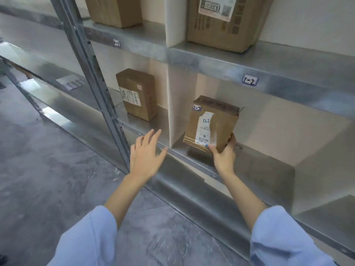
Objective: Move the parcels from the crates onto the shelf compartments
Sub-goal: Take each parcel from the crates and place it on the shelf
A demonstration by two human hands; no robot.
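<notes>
Grips parcel (211, 121) at lower right corner with right hand (223, 158), fingers (232, 140) wrapped behind. Holds it upright in shelf (269, 169) compartment right of divider (175, 112). Extends left hand (146, 156) released, fingers spread, grasping nothing.

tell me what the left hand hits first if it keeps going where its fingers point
The left hand points past the shelf edge into the gap between the left compartment's parcel and the beige divider; it would probably graze the divider first, though depth is unclear.
</notes>
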